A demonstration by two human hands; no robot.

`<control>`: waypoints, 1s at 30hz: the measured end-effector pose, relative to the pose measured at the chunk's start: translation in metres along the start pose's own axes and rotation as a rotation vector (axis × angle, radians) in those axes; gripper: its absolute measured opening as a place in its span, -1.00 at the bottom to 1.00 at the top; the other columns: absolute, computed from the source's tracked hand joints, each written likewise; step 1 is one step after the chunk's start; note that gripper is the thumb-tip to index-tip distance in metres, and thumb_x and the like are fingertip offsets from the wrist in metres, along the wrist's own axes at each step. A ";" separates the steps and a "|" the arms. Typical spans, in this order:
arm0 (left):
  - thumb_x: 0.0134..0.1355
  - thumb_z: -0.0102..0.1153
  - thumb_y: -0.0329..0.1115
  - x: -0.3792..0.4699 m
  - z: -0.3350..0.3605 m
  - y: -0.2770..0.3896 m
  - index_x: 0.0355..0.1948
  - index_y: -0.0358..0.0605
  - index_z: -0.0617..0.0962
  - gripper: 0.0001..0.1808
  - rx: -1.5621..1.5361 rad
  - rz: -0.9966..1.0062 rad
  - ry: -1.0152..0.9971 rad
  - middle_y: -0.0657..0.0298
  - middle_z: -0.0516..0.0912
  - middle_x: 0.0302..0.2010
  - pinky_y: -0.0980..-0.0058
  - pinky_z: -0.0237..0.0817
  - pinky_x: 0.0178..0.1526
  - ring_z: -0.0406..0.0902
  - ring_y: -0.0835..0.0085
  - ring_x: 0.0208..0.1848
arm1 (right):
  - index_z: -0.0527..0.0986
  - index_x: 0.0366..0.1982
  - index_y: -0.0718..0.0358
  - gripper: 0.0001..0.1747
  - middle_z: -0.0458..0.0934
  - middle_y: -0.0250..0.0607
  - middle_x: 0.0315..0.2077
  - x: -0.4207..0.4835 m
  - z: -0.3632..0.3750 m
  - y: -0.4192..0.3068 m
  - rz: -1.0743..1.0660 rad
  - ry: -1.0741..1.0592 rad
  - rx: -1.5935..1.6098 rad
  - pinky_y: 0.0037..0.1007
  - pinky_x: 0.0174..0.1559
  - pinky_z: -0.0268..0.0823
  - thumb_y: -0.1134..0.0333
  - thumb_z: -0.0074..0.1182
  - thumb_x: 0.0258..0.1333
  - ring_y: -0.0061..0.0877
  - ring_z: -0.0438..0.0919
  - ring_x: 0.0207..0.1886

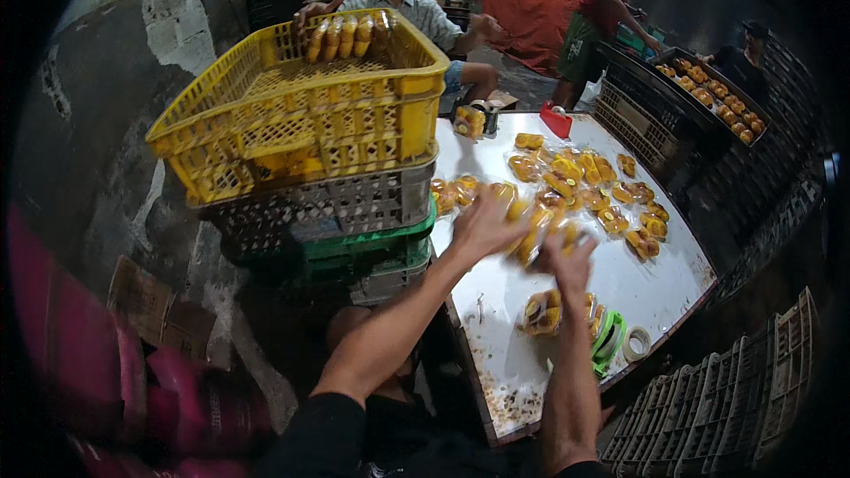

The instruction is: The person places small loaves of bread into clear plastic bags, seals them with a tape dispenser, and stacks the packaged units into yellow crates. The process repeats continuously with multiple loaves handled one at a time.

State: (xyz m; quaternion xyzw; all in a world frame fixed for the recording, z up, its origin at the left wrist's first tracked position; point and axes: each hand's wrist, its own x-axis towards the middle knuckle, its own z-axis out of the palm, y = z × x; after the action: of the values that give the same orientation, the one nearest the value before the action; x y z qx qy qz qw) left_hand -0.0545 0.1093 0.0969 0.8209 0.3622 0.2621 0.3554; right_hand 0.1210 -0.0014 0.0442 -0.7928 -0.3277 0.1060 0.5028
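My left hand (488,226) and my right hand (568,255), both motion-blurred, reach over the white table (491,305) among bread rolls in clear bags. A bagged roll (531,236) lies between my hands; whether either hand grips it is unclear. Many bagged rolls (594,169) are spread beyond and to the right. Near my right forearm sit more bagged rolls (543,312), a green tape dispenser (609,344) and a roll of tape (637,343).
Left of the table stands a stack of crates, topped by a yellow plastic crate (299,106) holding bagged rolls (342,36). A red tape dispenser (556,121) is at the far edge. Dark crates (717,392) stand right. Several people are beyond, near a bread tray (710,94).
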 end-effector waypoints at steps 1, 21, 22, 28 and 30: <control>-0.04 0.35 0.35 0.005 -0.025 0.035 0.39 -0.38 0.17 0.23 -0.012 0.071 0.091 -0.30 0.33 0.30 0.07 0.31 0.26 0.42 -0.18 0.27 | 0.06 0.33 0.35 -0.04 0.40 0.31 0.12 0.011 -0.016 -0.032 -0.201 0.099 0.143 -0.13 0.17 0.36 -0.02 0.25 0.10 0.03 0.47 0.19; 0.24 0.00 0.44 0.065 -0.487 -0.002 0.45 -0.15 0.19 0.02 0.108 0.045 0.264 -0.06 0.44 0.30 0.09 0.29 0.36 0.49 0.10 0.28 | -0.10 0.34 0.60 0.13 0.11 0.48 0.32 0.087 0.165 -0.482 -0.844 -0.351 0.259 -0.21 0.37 0.12 -0.20 0.08 0.20 0.06 0.19 0.41; 0.34 -0.25 0.44 0.075 -0.481 -0.016 0.49 -0.08 0.15 -0.05 0.092 0.032 0.352 -0.02 0.38 0.36 0.07 0.26 0.39 0.42 0.17 0.35 | -0.10 0.33 0.60 0.13 0.16 0.48 0.29 0.101 0.175 -0.483 -0.837 -0.388 0.258 -0.21 0.36 0.14 -0.20 0.09 0.20 0.05 0.23 0.39; 0.20 -0.28 0.61 0.109 -0.484 -0.051 0.45 -0.15 0.20 0.12 0.020 -0.034 0.392 -0.05 0.41 0.30 0.14 0.30 0.36 0.36 0.22 0.38 | 0.32 0.13 0.55 -0.17 0.38 0.21 0.11 0.155 0.235 -0.461 -0.824 -0.517 0.496 -0.23 0.17 0.33 -0.15 0.09 0.26 -0.14 0.43 0.18; 0.10 -0.29 0.71 0.109 -0.465 -0.041 0.38 -0.23 0.28 0.22 0.095 -0.022 0.408 -0.05 0.46 0.21 0.21 0.35 0.29 0.43 0.25 0.30 | 0.52 -0.11 0.60 -0.22 0.52 0.23 -0.09 0.172 0.255 -0.455 -0.872 -0.510 0.539 -0.18 0.11 0.36 -0.17 0.03 0.30 -0.24 0.52 0.06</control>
State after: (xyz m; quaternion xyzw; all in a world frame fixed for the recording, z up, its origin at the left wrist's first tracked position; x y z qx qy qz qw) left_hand -0.3254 0.3975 0.3677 0.7626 0.4474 0.4018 0.2385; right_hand -0.0623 0.4194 0.3464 -0.3773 -0.6968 0.1567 0.5895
